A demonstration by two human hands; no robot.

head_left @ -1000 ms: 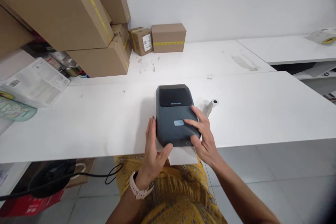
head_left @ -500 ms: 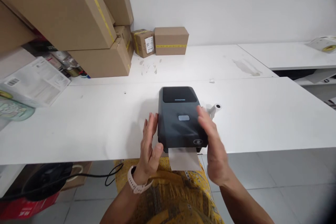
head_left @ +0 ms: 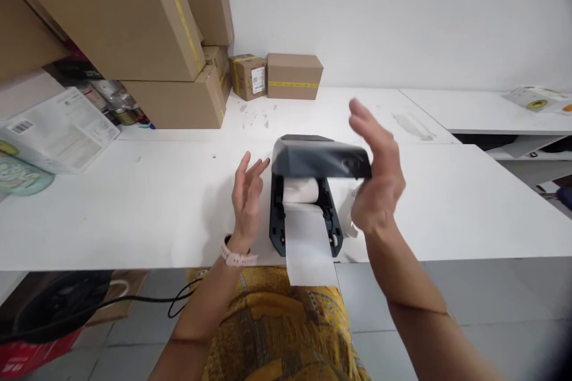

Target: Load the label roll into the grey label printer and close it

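Note:
A dark grey label printer [head_left: 277,226] stands at the front edge of the white table [head_left: 134,208]. Its lid [head_left: 319,161] is swung up. Inside lies a white paper roll [head_left: 300,190], and a white paper strip [head_left: 308,250] runs out of the front and over the table edge. My left hand [head_left: 246,196], with a watch on the wrist, is held open just left of the printer, fingers up and apart from it. My right hand [head_left: 379,178] is raised at the right end of the lid, fingers stretched out and slightly blurred, palm against the lid's edge.
Large cardboard boxes [head_left: 125,30] are stacked at the back left, with two small boxes [head_left: 294,75] against the wall. A printed pack [head_left: 53,131] lies at the left. A tape roll [head_left: 536,104] sits on the far right table. A black cable [head_left: 179,303] hangs below.
The printer's lid was shut and is now swung open, showing the roll. My right hand rose with the lid; my left hand lifted off the printer's side.

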